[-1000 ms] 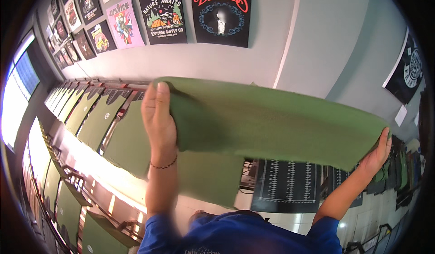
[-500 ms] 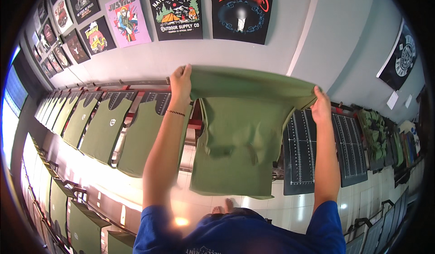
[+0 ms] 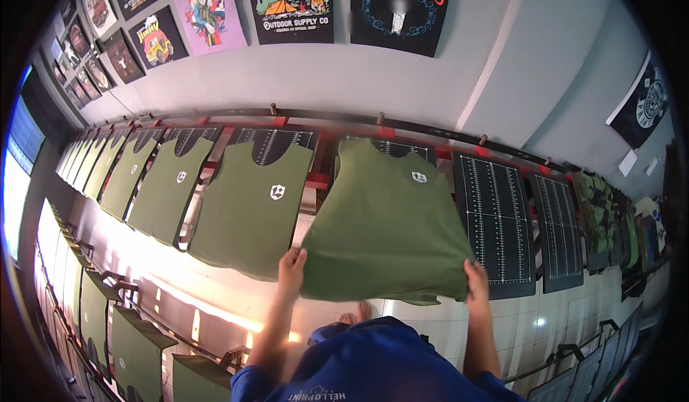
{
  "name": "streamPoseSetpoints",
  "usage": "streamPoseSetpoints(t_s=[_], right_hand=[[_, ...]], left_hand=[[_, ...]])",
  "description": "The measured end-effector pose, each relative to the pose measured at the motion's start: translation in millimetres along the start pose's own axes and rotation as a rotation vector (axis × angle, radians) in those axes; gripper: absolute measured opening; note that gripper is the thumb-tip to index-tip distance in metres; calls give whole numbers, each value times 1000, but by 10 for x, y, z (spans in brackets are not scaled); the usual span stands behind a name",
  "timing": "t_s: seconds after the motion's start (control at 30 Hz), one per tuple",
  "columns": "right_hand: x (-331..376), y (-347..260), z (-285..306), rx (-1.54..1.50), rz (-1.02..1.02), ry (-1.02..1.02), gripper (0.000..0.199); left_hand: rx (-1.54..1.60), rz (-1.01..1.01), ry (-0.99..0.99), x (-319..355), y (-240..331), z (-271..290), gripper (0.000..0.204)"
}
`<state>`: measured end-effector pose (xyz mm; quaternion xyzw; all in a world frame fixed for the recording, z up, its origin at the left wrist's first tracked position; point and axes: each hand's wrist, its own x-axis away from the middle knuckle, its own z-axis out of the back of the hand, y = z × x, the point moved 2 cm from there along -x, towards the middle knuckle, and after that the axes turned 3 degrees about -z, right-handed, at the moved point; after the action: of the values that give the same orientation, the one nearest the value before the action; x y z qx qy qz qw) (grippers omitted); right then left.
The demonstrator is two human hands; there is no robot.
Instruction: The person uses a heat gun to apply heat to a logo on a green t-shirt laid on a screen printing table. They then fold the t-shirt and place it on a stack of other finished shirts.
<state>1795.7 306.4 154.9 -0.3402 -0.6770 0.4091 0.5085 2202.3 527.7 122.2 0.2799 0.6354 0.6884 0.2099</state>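
A green shirt panel (image 3: 387, 222) with a small white shield print near its curved neckline lies over a black gridded board (image 3: 425, 152). Only the board's top strip shows at the neck cutout. My left hand (image 3: 293, 267) pinches the panel's near left edge. At the near right edge, my right hand (image 3: 475, 280) grips the cloth between thumb and fingers. Between the hands the cloth is drawn out, with its lower hem hanging a little wavy. To the left, another green panel (image 3: 247, 208) with the same print lies flat on its own board.
A row of boards with green panels (image 3: 169, 190) runs off left. To the right are two bare black gridded boards (image 3: 495, 222) and a pile of folded camouflage cloth (image 3: 596, 212). A dark rail (image 3: 330, 115) with pegs runs along the wall. Another rack (image 3: 136, 344) stands lower left.
Both hands have come down toward me from the far side, drawing the panel's raised edge over. The panel now lies spread over the board with its white print facing up.
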Motion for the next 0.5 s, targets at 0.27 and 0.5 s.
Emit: streamPoseSetpoints(t_s=[0.27,0.5], right_hand=[[232,1169,325,-55,-280,-6,28],[309,1316,530,97,-450,-20,37]], left_hand=[[-234,200,22,473,-1107,261,23],[-230,253,10,686,-1144,359,21]])
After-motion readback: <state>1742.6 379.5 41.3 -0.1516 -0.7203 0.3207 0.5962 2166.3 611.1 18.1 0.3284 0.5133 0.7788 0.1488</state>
